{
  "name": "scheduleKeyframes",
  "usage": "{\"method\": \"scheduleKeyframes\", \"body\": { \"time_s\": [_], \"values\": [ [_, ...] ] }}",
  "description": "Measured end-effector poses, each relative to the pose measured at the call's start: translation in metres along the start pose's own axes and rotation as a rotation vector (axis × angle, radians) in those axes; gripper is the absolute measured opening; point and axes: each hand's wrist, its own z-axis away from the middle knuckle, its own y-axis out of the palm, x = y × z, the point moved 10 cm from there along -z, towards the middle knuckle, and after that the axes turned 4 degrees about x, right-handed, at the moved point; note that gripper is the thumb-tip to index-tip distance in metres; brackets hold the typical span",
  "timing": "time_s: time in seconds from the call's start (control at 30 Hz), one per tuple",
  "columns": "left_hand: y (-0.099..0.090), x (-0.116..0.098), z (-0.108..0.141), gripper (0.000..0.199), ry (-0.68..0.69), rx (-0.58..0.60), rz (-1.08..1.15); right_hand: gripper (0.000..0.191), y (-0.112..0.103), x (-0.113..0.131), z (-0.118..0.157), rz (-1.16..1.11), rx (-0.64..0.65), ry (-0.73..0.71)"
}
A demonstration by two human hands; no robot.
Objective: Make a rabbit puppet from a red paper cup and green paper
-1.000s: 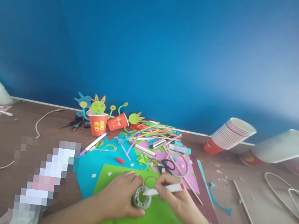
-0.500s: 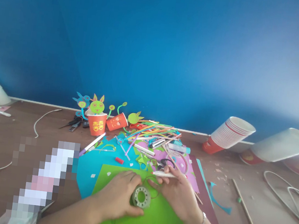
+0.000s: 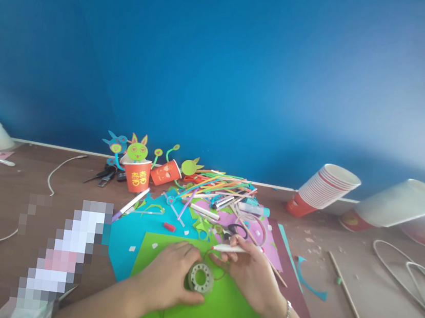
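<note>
Currently, the left hand (image 3: 173, 273) has thumb and fingers wrapped round the tape roll (image 3: 209, 279) over the green paper (image 3: 232, 316), near side; the right hand (image 3: 255, 272), half-curled, loosely grips a marker (image 3: 221, 248) farther right. Advised: steady the roll, red tip clear of the paper.

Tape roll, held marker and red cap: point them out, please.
Tape roll (image 3: 209, 279): head view, right side of its ring face.
Held marker (image 3: 224, 248): head view, white barrel, near the red tip.
Red cap (image 3: 169, 227): head view, middle of its side.
</note>
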Motion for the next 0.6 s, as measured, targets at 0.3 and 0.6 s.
{"method": "scheduleKeyframes", "body": {
  "time_s": [0.3,0.6],
  "values": [
    [0.001,0.002,0.000,0.050,-0.086,0.040,-0.087,0.014,0.016,0.029,0.020,0.931,0.029,-0.258],
    [0.000,-0.002,-0.001,0.048,-0.021,0.002,-0.132,0.017,0.083,0.012,0.049,1.682,0.355,-0.670]
  ]
}}
